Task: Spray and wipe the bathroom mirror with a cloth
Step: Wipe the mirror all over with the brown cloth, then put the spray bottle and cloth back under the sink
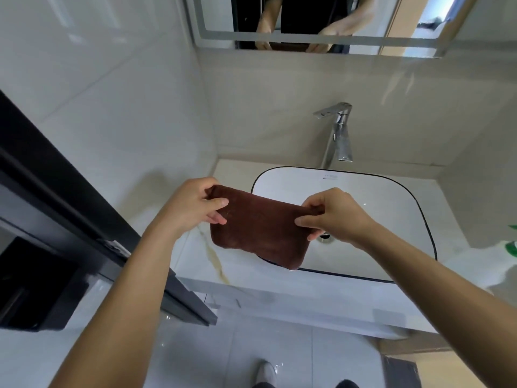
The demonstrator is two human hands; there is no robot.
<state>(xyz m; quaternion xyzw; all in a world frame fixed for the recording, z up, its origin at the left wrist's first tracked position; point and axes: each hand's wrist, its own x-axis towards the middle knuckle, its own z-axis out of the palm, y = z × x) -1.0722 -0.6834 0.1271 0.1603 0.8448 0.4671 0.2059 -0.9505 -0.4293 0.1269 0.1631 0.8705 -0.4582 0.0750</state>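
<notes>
A folded brown cloth (258,229) hangs stretched between my hands, above the left part of the white basin (391,208). My left hand (193,204) pinches its upper left corner. Its upper right corner is pinched by my right hand (334,214). The bathroom mirror (330,21) is on the wall at the top of the view, and my arms and hands are reflected in it. At the right edge stands a white spray bottle with a green top (510,247), only partly in view.
A chrome tap (337,133) rises behind the basin. The marble countertop (201,256) runs round the basin. A dark door frame (72,208) slants along the left. Tiled walls close in on both sides. My shoe (264,372) is on the glossy floor below.
</notes>
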